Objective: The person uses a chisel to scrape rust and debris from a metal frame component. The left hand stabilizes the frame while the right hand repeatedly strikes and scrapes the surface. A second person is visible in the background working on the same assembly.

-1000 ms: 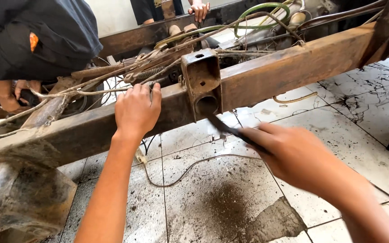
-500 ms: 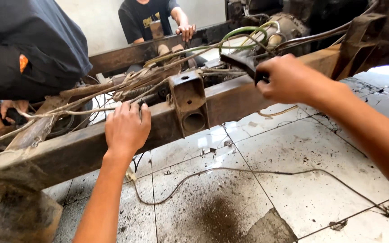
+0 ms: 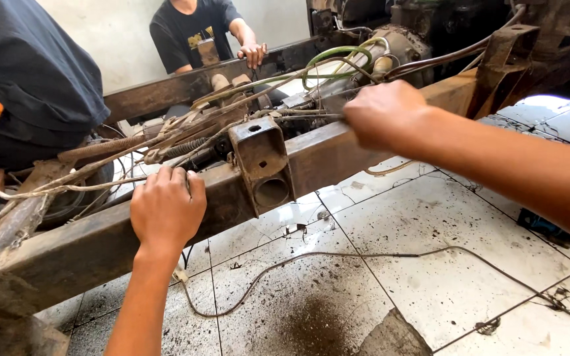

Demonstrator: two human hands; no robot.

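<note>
Rusty frame rail [image 3: 120, 240]: a long steel beam whose long axis climbs from lower left to upper right; both hands work along it.
Left hand [image 3: 167, 209]: its grip is draped over the rail's top edge, fingers curled over the far side, clamping the beam itself and nothing loose.
Right hand [image 3: 384, 115]: closed into a fist at the rail's top edge, up the beam from the left hand; what it pinches is hidden by the knuckles, though the thin rods of the bundle run straight into it.
Bracket [image 3: 262, 165]: a boxy rusted lug with a round hole, bolted to the rail's near face, between the two grips and nearer the left one.
Cable and rod bundle [image 3: 186, 135]: lies just beyond the rail, roughly parallel to it, behind the left grip and leading to the right grip.
Green hose [image 3: 331, 54]: loops beyond the right grip, by the machinery.
Loose wire [image 3: 338, 256]: trails on the tiled floor [image 3: 443, 277] below both grips.
In the way: the bracket and tangled bundle crowd the gap between the hands.
Other people: one in a black shirt [image 3: 192, 36] across the frame, hand on the far rail; another dark-clothed figure [image 3: 28, 72] far left of the left grip.
</note>
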